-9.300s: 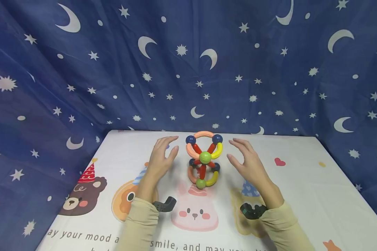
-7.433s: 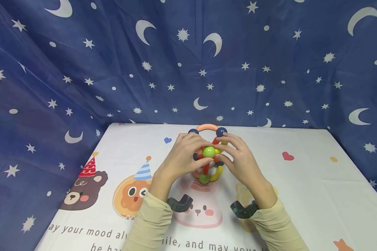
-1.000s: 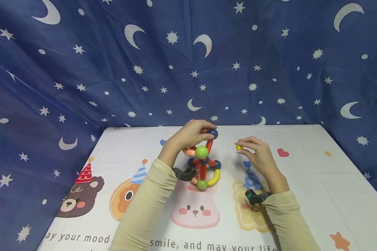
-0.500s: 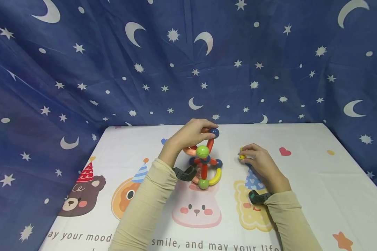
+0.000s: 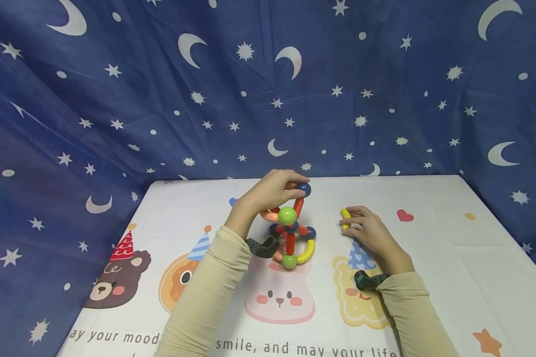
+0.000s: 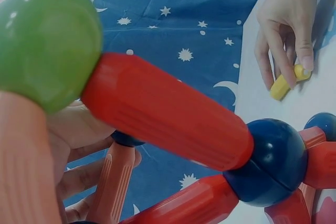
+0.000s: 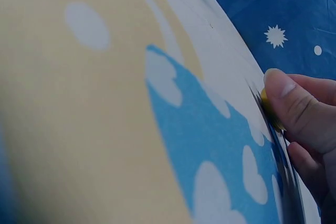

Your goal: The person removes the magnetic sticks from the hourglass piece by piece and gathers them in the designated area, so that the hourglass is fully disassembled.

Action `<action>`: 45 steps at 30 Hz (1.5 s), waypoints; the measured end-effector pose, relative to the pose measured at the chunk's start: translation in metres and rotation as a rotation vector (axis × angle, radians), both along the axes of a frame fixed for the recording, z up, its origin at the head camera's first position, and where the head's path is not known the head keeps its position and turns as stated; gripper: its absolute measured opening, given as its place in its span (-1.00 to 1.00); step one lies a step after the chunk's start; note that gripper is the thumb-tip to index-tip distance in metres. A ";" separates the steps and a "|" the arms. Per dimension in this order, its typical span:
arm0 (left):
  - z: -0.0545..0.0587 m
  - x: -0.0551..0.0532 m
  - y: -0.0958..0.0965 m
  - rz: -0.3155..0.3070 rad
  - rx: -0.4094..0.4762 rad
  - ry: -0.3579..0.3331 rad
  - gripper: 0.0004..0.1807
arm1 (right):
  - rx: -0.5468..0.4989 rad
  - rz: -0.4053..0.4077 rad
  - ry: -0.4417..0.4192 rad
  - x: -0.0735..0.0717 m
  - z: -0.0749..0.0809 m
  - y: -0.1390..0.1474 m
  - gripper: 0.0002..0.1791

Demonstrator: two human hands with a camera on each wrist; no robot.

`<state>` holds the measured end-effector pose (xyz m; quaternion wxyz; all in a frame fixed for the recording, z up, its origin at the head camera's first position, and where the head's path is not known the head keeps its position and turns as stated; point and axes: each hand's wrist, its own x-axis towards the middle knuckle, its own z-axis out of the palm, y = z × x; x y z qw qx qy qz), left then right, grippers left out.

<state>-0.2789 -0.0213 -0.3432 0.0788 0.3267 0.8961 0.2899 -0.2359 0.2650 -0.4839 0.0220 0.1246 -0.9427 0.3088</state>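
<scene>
On the table stands a magnetic ball-and-stick structure (image 5: 290, 243) of red, pink-orange and yellow sticks with green and dark blue balls. My left hand (image 5: 272, 191) holds its top, near a dark blue ball (image 5: 303, 189); a light green ball (image 5: 288, 216) sits lower and in front. The left wrist view shows the fingers curled behind a pink-orange stick (image 6: 114, 182). To the right, my right hand (image 5: 370, 230) pinches a curved yellow magnetic stick (image 5: 346, 218) at the tabletop. In the right wrist view, the thumb (image 7: 294, 103) hides most of that stick.
A white printed tablecloth (image 5: 451, 287) with cartoon animals and lettering covers the table. Behind and at the left hangs a dark blue curtain (image 5: 232, 99) with moons and stars. Each wrist wears a black camera strap (image 5: 262, 247).
The right hand has lowered the yellow stick from the air to the tabletop, right of the structure. Earlier that stick was part of the structure's top. The left hand stays in place over the last second.
</scene>
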 end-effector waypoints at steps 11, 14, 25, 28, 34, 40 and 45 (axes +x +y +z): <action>0.000 -0.001 0.000 0.001 0.009 -0.013 -0.54 | 0.052 -0.082 -0.006 -0.001 0.001 0.000 -0.24; -0.001 -0.001 0.000 0.007 0.020 -0.022 -0.53 | 0.065 -0.089 -0.002 -0.001 0.002 0.003 -0.23; 0.000 -0.001 -0.004 0.024 0.047 -0.023 -0.55 | -0.096 -0.102 0.040 0.000 0.034 -0.012 -0.35; 0.001 0.000 -0.005 0.025 0.050 -0.017 -0.57 | -0.274 -0.098 0.026 0.001 0.053 -0.037 -0.42; -0.003 0.001 -0.008 0.024 0.085 -0.003 -0.59 | -0.418 -0.033 -0.067 -0.002 0.078 -0.083 -0.39; -0.007 0.002 -0.008 0.008 0.111 0.014 -0.61 | -0.511 -0.032 -0.181 -0.008 0.089 -0.101 -0.30; -0.008 0.004 -0.017 0.054 0.165 0.000 -0.63 | -0.585 -0.034 -0.226 -0.010 0.094 -0.108 -0.32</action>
